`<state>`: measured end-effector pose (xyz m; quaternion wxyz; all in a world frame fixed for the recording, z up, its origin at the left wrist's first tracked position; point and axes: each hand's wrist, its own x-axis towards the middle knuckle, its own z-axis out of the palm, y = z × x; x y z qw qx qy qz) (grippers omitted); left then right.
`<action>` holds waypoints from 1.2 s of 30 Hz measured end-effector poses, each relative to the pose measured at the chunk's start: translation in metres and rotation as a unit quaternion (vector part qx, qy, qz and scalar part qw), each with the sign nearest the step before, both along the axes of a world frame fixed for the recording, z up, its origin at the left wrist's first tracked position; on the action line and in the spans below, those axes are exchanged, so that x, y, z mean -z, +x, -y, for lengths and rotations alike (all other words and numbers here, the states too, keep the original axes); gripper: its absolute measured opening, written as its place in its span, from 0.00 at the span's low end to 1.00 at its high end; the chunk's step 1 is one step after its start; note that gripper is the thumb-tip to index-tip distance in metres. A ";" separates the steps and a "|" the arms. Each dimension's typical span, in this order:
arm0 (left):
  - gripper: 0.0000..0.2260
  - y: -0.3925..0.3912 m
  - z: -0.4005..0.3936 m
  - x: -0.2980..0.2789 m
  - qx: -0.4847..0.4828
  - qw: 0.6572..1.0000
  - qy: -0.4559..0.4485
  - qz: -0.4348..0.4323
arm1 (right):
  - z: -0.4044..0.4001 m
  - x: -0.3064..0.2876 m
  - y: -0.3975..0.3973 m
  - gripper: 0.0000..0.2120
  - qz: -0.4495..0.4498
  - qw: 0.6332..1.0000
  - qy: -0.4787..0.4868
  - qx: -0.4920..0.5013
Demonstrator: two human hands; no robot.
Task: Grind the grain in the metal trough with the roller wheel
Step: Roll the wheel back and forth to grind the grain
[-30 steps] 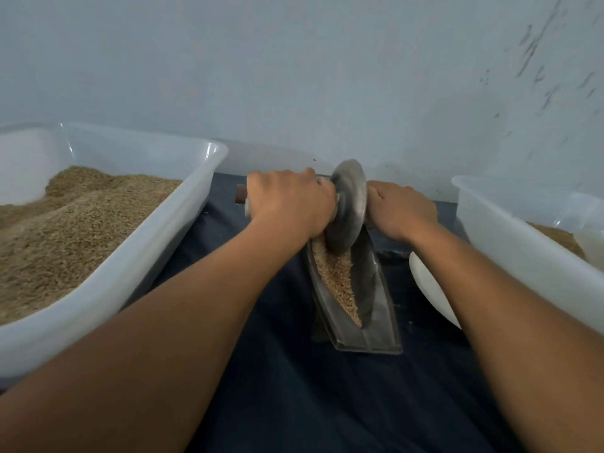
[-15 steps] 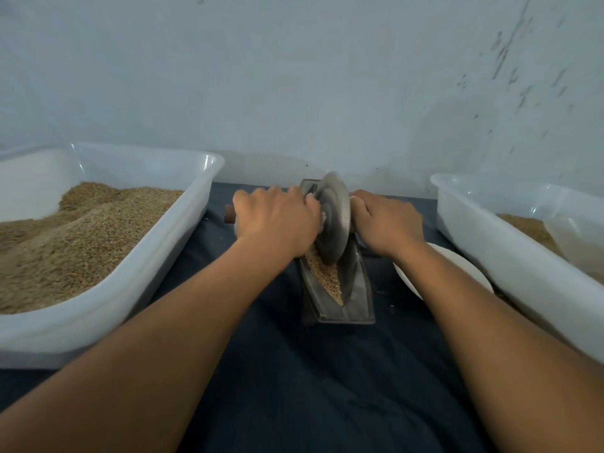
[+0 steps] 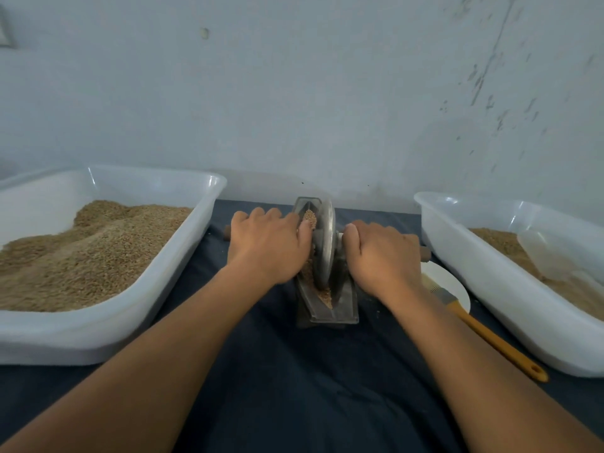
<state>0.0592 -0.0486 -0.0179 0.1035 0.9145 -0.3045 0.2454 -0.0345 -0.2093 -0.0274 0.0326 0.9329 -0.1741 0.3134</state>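
In the middle of the frame, the narrow grey metal trough (image 3: 340, 302) sits on the dark blue cloth-covered counter (image 3: 277, 380), with the tan grain (image 3: 324, 295) lying along its groove. The round steel roller wheel (image 3: 323, 243) stands on edge in it, between the two hands. The left hand (image 3: 269, 245) curls knuckles-up around the axle handle left of the wheel; the right hand (image 3: 382, 253) grips the handle on the right, though the fingers underneath are probably hidden. Both forearms reach straight forward from the lower frame.
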 end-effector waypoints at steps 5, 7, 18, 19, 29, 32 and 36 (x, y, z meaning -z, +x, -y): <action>0.25 -0.008 -0.011 0.000 0.003 1.000 0.000 -0.027 | -0.009 -0.006 -0.011 0.20 0.001 1.000 -0.020 0.001; 0.23 -0.012 -0.014 0.001 0.007 1.000 -0.006 -0.011 | -0.008 -0.006 -0.014 0.21 -0.004 1.000 -0.017 0.003; 0.25 -0.026 -0.006 -0.004 -0.016 0.997 0.033 0.070 | 0.008 0.001 -0.006 0.22 -0.015 0.999 0.049 -0.016; 0.25 -0.024 -0.005 -0.004 -0.018 0.997 0.036 0.067 | 0.010 0.002 -0.003 0.21 -0.017 0.999 0.042 -0.024; 0.24 0.005 0.009 0.002 -0.032 0.999 0.020 0.012 | 0.023 0.001 0.033 0.20 -0.031 0.999 0.011 -0.026; 0.22 0.015 0.013 0.002 -0.031 0.999 0.016 0.001 | 0.025 -0.002 0.040 0.20 -0.037 0.999 0.008 -0.022; 0.20 0.028 0.019 -0.001 -0.029 0.999 0.016 -0.032 | 0.028 -0.007 0.049 0.19 -0.047 0.999 0.021 -0.012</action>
